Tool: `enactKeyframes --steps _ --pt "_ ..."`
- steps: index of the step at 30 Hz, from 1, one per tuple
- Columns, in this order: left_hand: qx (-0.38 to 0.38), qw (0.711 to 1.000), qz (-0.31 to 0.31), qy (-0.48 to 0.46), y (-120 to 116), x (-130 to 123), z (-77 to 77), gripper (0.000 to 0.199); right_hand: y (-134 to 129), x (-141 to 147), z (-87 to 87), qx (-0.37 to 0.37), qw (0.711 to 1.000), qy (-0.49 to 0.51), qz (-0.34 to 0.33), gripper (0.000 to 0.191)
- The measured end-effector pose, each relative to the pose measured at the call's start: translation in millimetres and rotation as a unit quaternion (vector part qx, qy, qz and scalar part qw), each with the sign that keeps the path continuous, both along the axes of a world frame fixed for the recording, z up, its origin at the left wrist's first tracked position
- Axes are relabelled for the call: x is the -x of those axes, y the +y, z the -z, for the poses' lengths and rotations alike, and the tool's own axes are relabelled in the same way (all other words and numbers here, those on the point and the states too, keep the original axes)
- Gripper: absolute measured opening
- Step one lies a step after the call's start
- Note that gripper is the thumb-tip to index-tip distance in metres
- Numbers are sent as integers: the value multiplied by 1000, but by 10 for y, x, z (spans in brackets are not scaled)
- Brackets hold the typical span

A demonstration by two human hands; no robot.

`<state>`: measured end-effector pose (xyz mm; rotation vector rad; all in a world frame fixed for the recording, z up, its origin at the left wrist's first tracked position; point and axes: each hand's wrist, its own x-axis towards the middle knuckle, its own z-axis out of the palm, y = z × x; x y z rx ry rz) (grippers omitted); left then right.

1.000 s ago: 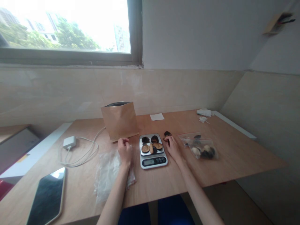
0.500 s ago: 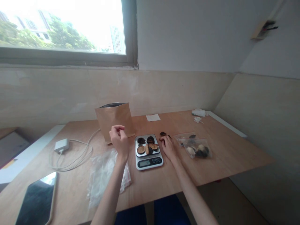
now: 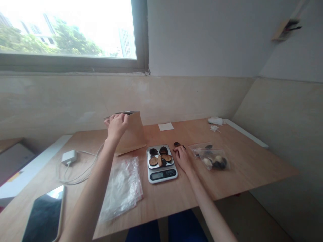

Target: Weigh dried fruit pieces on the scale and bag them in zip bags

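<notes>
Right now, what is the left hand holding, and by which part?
The left hand is holding the kraft paper bag by its top edge, at the open mouth.

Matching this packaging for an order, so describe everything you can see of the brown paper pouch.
The brown kraft paper pouch stands upright on its bottom edge on the wooden table, behind and to the left of the digital kitchen scale. Its plain, matte paper shows no visible print. The mouth at the top is slightly open, showing a dark, faintly shiny lining. The left hand is at the top edge, its fingers over the rim near the left corner. The pouch's base looks slightly angled to the table edge.
</notes>
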<state>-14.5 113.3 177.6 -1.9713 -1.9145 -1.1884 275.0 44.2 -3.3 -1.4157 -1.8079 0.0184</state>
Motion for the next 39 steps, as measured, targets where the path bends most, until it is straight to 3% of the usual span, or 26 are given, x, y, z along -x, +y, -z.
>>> enactKeyframes --steps 5,9,11,15,18,22,25,28,30,33,36,39 --pt "-74 997 -33 -21 -376 -86 193 32 13 -8 18 4 1000 0 6 23" --pt "-147 985 -57 -77 -807 -170 321 21 -9 -1 -2 -10 1000 21 7 23" --pt "-143 981 -79 -102 -975 -175 423 25 -37 8 -33 -25 999 37 5 22" --pt "-101 986 -50 -123 -1137 -126 556 20 -80 16 -82 -52 997 61 12 22" --pt "-140 981 -59 -117 -1057 -80 425 27 -83 13 -91 -51 997 61 13 22" --pt "-149 983 -47 -101 -599 11 79 38 -98 24 -106 -44 997 59 22 21" --pt "-81 992 -45 -88 -199 85 -76 33 -123 32 -117 -43 997 56 25 21" --pt "38 997 -63 -39 -116 122 -124 31 -136 17 -115 -42 997 58 23 21" --pt "72 995 -66 -11 -310 127 -118 32 -154 15 -127 -44 996 73 16 20" --pt "121 988 -95 18 -841 131 -34 35 -292 118 -230 -63 989 133 5 17" --pt "163 986 20 7 -1344 128 142 30 -646 430 -479 -77 972 222 -17 14" --pt "184 977 87 -56 -1583 115 304 30 -1068 886 -802 -44 963 217 -151 20"
